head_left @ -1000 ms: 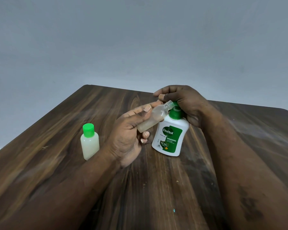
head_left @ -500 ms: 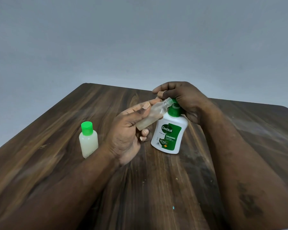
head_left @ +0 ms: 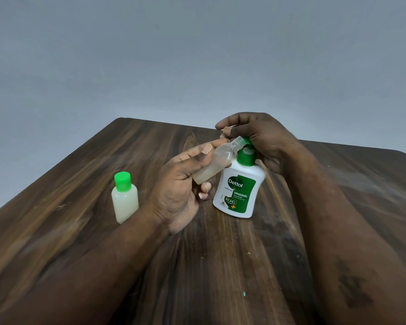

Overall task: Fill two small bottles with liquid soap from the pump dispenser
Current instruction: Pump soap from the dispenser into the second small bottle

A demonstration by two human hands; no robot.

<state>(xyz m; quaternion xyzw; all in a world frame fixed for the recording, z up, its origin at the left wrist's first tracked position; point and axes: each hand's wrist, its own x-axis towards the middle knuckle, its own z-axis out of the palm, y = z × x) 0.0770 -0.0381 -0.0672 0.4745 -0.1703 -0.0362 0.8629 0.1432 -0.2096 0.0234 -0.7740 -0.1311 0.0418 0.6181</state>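
Most of pump head [head_left: 248, 140] hides under right grip [head_left: 265, 141].

Bench [head_left: 103, 231]: dark wood grain, matt w/ faint sheen, some scuffs. Dispenser [head_left: 260, 179]: white glossy plastic, smooth printed label [head_left: 240, 193]. Pump [head_left: 245, 158]: green plastic, smooth. Open bottle [head_left: 217, 165] in my left grip [head_left: 178, 188]: clear smooth plastic. Capped bottle [head_left: 125, 202]: cloudy plastic, green glossy cap [head_left: 122, 181]. Wall [head_left: 197, 55]: matt grey.
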